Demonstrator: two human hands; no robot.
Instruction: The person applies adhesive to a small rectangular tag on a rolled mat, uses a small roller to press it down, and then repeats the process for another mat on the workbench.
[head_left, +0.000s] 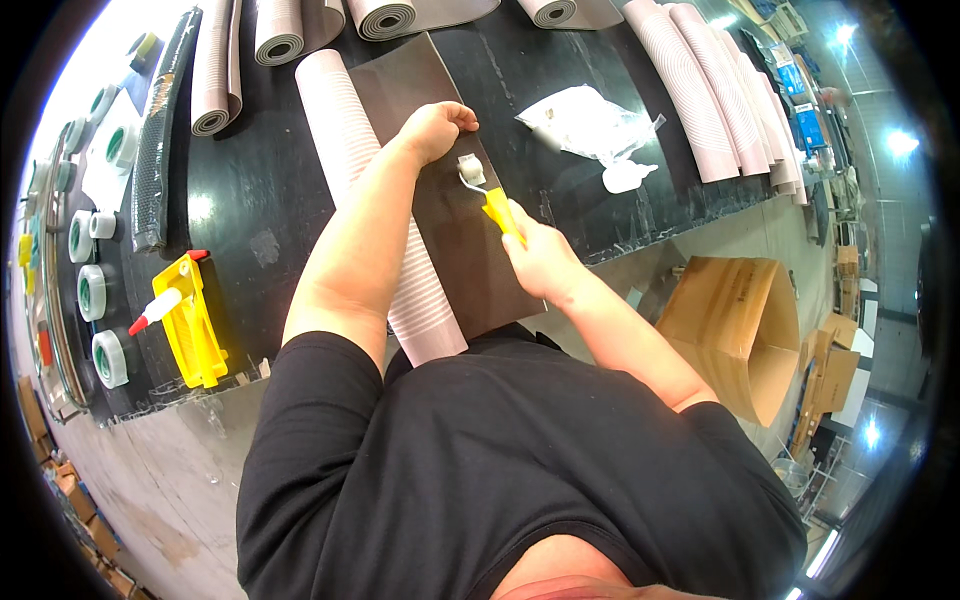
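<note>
A dark brown sheet (455, 225) lies on the black worktable (260, 190), partly over a pale ribbed pink sheet (345, 140). My left hand (435, 125) rests as a closed fist on the far part of the brown sheet, holding nothing I can see. My right hand (535, 255) grips the yellow handle of a small roller (480, 185), whose white wheel sits on the brown sheet just beside my left hand.
Rolled pink ribbed mats (700, 85) line the table's far and right side. A clear plastic bag (590, 125) and a white bottle (625, 178) lie right of the sheet. A yellow holder with a glue bottle (185, 315) and tape rolls (95, 290) stand left. An open cardboard box (735, 330) sits on the floor.
</note>
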